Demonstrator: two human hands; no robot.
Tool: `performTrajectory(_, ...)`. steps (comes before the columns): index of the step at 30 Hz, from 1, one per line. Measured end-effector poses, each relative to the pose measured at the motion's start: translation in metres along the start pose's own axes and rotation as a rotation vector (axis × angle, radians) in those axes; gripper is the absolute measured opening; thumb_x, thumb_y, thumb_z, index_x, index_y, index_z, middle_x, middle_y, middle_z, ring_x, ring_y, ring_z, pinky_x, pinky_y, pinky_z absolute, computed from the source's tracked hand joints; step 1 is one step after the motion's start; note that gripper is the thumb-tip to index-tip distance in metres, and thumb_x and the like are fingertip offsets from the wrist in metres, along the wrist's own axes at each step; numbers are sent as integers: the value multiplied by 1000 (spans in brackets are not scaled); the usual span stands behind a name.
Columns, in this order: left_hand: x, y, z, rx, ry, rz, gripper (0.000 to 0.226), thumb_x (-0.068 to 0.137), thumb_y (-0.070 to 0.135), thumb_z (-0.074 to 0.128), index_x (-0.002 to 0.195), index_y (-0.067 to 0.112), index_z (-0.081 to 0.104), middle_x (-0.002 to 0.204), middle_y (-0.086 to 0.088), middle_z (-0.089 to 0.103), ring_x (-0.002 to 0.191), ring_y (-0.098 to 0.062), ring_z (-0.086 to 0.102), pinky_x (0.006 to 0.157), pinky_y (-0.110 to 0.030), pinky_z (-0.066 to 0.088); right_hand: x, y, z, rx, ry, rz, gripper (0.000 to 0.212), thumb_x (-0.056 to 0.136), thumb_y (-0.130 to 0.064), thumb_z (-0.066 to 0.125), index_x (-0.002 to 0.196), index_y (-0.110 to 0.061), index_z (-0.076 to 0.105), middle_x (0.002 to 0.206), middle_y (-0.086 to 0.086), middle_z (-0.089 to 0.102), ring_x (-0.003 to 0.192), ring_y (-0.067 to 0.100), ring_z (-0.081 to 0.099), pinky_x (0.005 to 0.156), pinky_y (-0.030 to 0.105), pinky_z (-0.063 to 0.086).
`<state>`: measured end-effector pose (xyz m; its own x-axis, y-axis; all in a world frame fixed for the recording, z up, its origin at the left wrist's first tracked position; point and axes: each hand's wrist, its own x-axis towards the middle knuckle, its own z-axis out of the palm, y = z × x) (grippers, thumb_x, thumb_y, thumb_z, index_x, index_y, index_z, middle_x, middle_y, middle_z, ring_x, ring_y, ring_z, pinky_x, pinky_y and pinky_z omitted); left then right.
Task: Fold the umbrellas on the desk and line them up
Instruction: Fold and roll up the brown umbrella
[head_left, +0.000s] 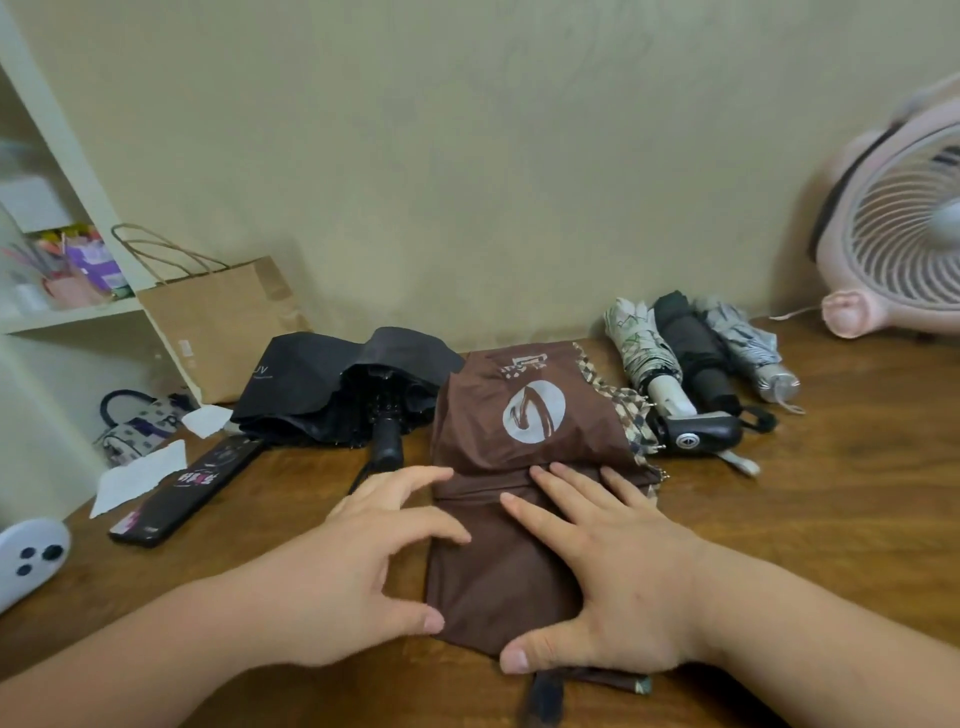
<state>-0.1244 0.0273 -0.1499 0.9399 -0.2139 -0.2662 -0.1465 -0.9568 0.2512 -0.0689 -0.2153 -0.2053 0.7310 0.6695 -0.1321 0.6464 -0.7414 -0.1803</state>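
Observation:
A brown umbrella (524, 410) with a white round logo lies collapsed and flattened in the middle of the wooden desk (810, 519). My right hand (608, 561) presses flat on its fabric with straight fingers. My left hand (363, 561) touches the fabric's left edge, fingers spread and slightly bent. To the left lies a loose, unfolded black umbrella (337, 389). At the back right three folded umbrellas lie side by side: a white patterned one (644, 348), a black one (696, 353) and a grey striped one (748, 348).
A brown paper bag (223, 327) stands at the back left beside a white shelf (67, 312). A dark flat packet (192, 488), paper scraps (140, 478) and a white device (26, 556) lie at the left. A pink fan (893, 234) stands at the back right.

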Motion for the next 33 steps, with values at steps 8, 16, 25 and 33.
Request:
performTrajectory(8, 84, 16, -42, -677, 709, -215, 37, 82, 50, 81, 98, 23, 61, 96, 2, 70, 86, -13, 67, 76, -34, 58, 1, 1, 0, -14, 50, -22, 120, 67, -100, 43, 156, -48, -20, 168, -6, -25, 150, 7, -31, 125, 44, -15)
performTrajectory(16, 117, 26, -59, -1049, 671, -335, 34, 86, 16, 82, 108, 16, 56, 83, -8, 61, 45, -12, 48, 37, -22, 29, 3, 1, -5, -44, 44, -40, 113, 72, -98, 40, 155, -49, -21, 168, -8, -24, 150, 8, -32, 122, 39, -18)
performTrajectory(25, 53, 28, 1, -1499, 573, -340, 42, 91, -7, 60, 121, 22, 57, 106, -19, 66, 49, -17, 60, 40, -26, 45, -15, -6, -25, -149, -16, 7, 110, 75, -91, 47, 161, -39, 5, 166, -5, 11, 152, 17, 7, 123, 38, 12)
performTrajectory(33, 15, 25, 29, -1364, 333, -260, 57, 87, -13, 69, 128, 23, 54, 107, -22, 73, 87, -43, 75, 80, -54, 62, -33, -26, -42, -49, -22, 167, 84, 75, -80, 61, 141, -30, 49, 145, -5, 48, 135, 20, 44, 108, 40, 46)
